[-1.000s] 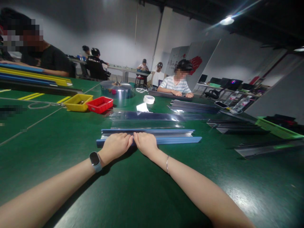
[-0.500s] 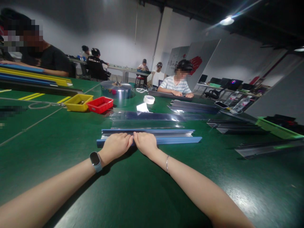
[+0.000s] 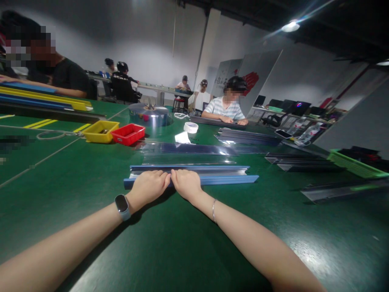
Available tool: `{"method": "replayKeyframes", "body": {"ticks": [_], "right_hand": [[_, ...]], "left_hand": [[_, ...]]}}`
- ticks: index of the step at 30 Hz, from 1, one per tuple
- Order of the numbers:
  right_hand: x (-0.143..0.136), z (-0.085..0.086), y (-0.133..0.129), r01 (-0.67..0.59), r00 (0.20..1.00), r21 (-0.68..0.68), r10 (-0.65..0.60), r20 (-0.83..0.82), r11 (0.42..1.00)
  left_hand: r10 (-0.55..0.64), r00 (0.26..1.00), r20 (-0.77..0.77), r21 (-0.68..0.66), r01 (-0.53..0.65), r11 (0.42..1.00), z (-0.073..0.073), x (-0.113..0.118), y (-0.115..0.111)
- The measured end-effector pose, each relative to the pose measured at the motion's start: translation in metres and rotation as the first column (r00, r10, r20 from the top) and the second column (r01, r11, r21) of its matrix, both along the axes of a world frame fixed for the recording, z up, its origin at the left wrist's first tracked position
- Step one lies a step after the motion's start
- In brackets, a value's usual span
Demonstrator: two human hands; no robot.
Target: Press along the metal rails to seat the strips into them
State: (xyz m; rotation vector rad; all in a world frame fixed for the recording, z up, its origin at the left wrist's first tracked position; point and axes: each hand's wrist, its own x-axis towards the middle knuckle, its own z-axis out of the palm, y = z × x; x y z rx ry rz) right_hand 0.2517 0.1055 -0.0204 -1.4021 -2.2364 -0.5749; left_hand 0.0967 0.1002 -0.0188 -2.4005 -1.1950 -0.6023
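Observation:
A blue channel-shaped profile (image 3: 226,179) lies lengthwise across the green table in front of me. My left hand (image 3: 151,185) is wrapped over its near edge, left of the middle. Close beside it, thumbs almost touching, my right hand (image 3: 187,183) grips the same edge. The fingertips of both hands are hidden inside the channel. Just behind the profile lie clear plastic strips (image 3: 197,150), flat on the table.
A yellow bin (image 3: 101,132), a red bin (image 3: 128,134), a roll of clear film (image 3: 149,114) and a tape roll (image 3: 191,127) stand farther back. Dark profiles (image 3: 310,163) and a green basket (image 3: 355,164) are at right. Co-workers sit around the table.
My hands and the blue profile stay in place. At the far left, a co-worker's arm has shifted slightly over the yellow and blue profiles.

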Motion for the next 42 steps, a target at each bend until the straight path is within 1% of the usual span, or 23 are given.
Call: {"method": "replayKeyframes", "body": {"ticks": [8,15,18,21,23,26,31,35,39,42], "right_hand": [[0.0,-0.001,0.0,-0.009,1.0,0.007,0.009,-0.011,1.0],[0.004,0.0,0.0,-0.023,1.0,0.014,0.023,-0.006,1.0],[0.009,0.0,0.0,-0.01,1.0,0.024,0.01,0.003,1.0],[0.011,-0.001,0.0,0.001,1.0,0.011,-0.001,0.003,1.0],[0.011,-0.001,0.001,0.0,1.0,-0.001,0.0,-0.001,1.0],[0.009,-0.002,0.002,-0.001,1.0,-0.009,0.001,0.001,1.0],[0.008,-0.001,0.003,0.002,1.0,-0.015,-0.002,0.016,1.0],[0.008,-0.002,0.002,0.001,1.0,-0.024,-0.001,0.0,1.0],[0.009,-0.002,0.0,-0.043,0.999,0.0,0.043,-0.02,0.999],[0.009,0.0,-0.001,-0.032,0.999,-0.037,0.031,-0.025,0.999]], "left_hand": [[0.005,1.0,0.002,0.009,-0.005,1.0,-0.001,0.0,0.0],[0.002,1.0,0.001,0.026,-0.002,1.0,0.002,0.001,-0.001],[0.043,0.999,0.01,0.036,-0.044,0.998,0.003,-0.001,-0.001],[0.112,0.993,0.024,0.038,-0.113,0.993,0.002,-0.006,-0.001],[0.133,0.991,0.021,0.035,-0.133,0.99,0.001,-0.008,-0.001],[0.099,0.995,-0.001,0.033,-0.099,0.995,0.0,-0.009,-0.001],[0.027,1.0,-0.013,0.048,-0.026,0.999,0.0,-0.004,-0.003],[0.01,1.0,0.016,0.035,-0.011,0.999,0.0,-0.002,-0.003],[0.011,0.999,0.052,0.012,-0.011,1.0,0.0,-0.003,-0.003],[0.005,0.996,0.088,0.006,-0.006,1.0,-0.001,-0.003,-0.003]]}}
